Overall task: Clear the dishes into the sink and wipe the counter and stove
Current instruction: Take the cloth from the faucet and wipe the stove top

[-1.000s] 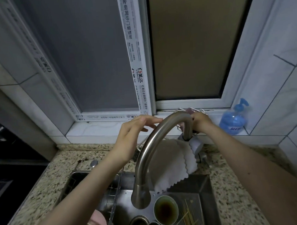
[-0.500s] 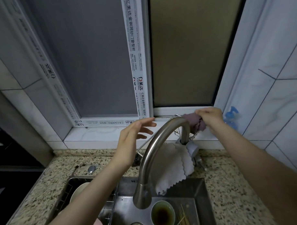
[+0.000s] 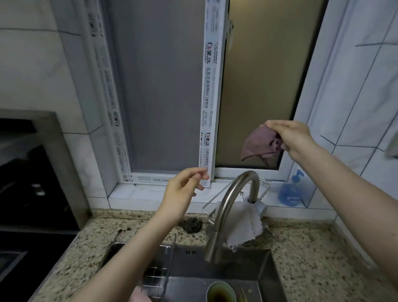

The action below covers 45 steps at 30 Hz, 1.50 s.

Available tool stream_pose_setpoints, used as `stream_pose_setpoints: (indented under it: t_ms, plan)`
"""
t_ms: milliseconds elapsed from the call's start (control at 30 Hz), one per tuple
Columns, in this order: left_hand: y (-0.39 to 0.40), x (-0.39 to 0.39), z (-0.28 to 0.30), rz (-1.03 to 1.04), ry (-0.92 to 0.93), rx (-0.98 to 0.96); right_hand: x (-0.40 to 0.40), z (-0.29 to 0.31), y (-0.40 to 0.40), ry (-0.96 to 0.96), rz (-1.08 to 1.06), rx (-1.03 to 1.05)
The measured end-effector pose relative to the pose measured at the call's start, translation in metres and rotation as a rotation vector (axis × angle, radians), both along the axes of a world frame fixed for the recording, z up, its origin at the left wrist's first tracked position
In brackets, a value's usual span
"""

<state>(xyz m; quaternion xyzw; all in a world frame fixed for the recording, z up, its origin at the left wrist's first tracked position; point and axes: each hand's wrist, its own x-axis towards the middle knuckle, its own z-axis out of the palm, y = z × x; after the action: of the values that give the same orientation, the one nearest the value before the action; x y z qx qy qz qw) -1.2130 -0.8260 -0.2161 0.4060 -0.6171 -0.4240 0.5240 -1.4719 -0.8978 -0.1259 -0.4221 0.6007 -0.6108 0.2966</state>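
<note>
My right hand (image 3: 290, 136) pinches a mauve cloth (image 3: 258, 146) and holds it up in front of the window, above the faucet. My left hand (image 3: 183, 192) hovers in the air to the left of the faucet (image 3: 227, 213), fingers loosely curled and holding nothing. Below lies the steel sink (image 3: 268, 284), with a cup (image 3: 221, 295) of dark liquid and some chopsticks (image 3: 244, 300) in it. A wire rack (image 3: 157, 265) sits over the sink's left part. A white cloth (image 3: 243, 226) hangs behind the faucet.
A speckled granite counter (image 3: 314, 259) surrounds the sink. On the sill stand a blue soap bottle (image 3: 289, 193) and a wire holder (image 3: 260, 187). A dark scouring pad (image 3: 191, 224) lies behind the sink. The black stove area (image 3: 21, 202) is at left. A brush (image 3: 396, 146) hangs at right.
My right hand has lifted the mauve cloth from the wire holder on the sill up in front of the window. My left hand drew back slightly from the faucet.
</note>
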Motion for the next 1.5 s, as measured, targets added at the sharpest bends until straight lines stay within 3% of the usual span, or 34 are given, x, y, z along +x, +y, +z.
stream_pose_setpoints:
  t_ms: [200,433,700,1033,1500]
  plan:
    - [0.053,0.084,0.006,0.131,-0.083,-0.078,0.106,0.022,0.054,-0.032,0.371,0.033]
    - [0.129,0.203,-0.021,0.298,-0.191,0.016,0.252,-0.040,0.107,0.088,0.649,0.153]
    - [0.221,0.352,-0.054,0.540,-0.203,0.118,0.400,-0.107,0.147,0.292,0.733,0.166]
    - [0.274,0.491,-0.080,0.769,-0.055,0.212,0.540,-0.170,0.126,0.202,0.774,0.203]
    - [0.215,0.657,-0.097,0.859,-0.052,0.368,0.711,-0.251,0.061,0.015,0.761,0.293]
